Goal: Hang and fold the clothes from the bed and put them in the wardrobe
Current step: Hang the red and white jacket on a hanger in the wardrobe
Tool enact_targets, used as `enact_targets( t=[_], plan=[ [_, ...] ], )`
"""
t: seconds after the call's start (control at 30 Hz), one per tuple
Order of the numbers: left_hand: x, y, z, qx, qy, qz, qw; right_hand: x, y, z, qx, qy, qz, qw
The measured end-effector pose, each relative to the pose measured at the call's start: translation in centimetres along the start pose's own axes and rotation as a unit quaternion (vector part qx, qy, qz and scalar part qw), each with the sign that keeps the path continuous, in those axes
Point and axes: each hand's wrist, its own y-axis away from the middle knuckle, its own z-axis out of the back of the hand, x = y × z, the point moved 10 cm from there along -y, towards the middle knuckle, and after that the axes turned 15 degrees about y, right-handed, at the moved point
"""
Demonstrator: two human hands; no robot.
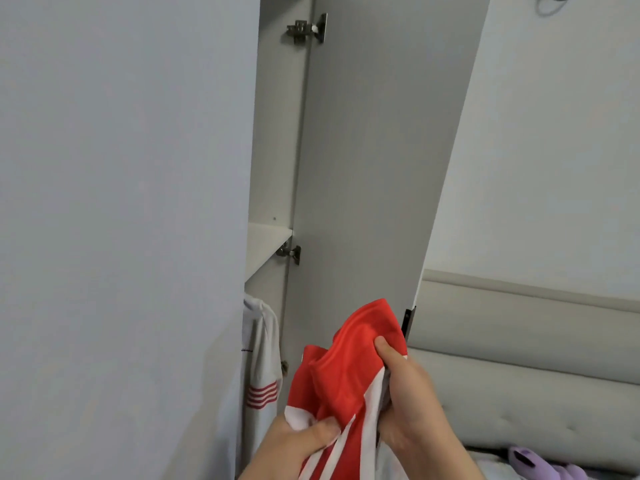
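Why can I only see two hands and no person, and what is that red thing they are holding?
The camera sits on the person's head, looking down, so only their hands show. The left hand and right hand both grip a red fabric garment with white stripes. In front stands a grey wardrobe with its door open. Inside, a white shirt with red stripes already hangs below a shelf. At the right is a padded beige bed headboard, with something soft and purple below it.

Red garment (pixel 349 368) with white stripes bunched up, held in front of open wardrobe (pixel 363 168); white red-striped shirt (pixel 261 368) hangs inside.
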Motion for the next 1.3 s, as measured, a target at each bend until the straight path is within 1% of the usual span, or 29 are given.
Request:
enact_targets(
  t=[0.1, 0.2, 0.33, 0.63, 0.83, 0.97, 1.1, 1.2, 1.3],
  plan=[
    [0.6, -0.9, 0.9, -0.010, 0.024, -0.002, 1.000, -1.3, -1.5, 0.2, 0.011, 0.011, -0.006, 1.000],
    [1.4, -1.2, 2.0, -0.072, 0.072, -0.007, 0.995, -1.5, -2.1, 1.0, 0.031, 0.033, -0.003, 0.999],
    [1.6, -1.0, 2.5, -0.126, 0.086, 0.000, 0.988, -1.1, -2.4, 1.8, 0.068, 0.051, 0.013, 0.996],
    [0.8, -2.0, 1.9, -0.150, 0.087, -0.006, 0.985, -0.3, -3.5, 2.8, 0.109, 0.068, 0.031, 0.991],
    [0.5, -4.4, 2.7, -0.161, 0.127, -0.003, 0.979, -0.1, -6.1, 2.2, 0.102, 0.035, 0.019, 0.994],
    [0.5, -6.8, 4.4, -0.165, 0.152, -0.007, 0.974, 0.6, -7.9, 0.7, 0.102, 0.087, 0.043, 0.990],
    [1.0, -9.7, 5.3, -0.176, 0.158, -0.006, 0.971, 1.1, -10.6, 0.0, 0.075, 0.125, 0.061, 0.987],
    [1.5, -12.0, 6.3, -0.198, 0.157, -0.013, 0.967, 0.6, -12.9, -0.3, 0.071, 0.154, 0.053, 0.984],
    [2.2, -14.0, 7.4, -0.222, 0.150, -0.008, 0.963, -0.1, -15.6, -0.1, 0.062, 0.218, 0.066, 0.972]
  ],
)
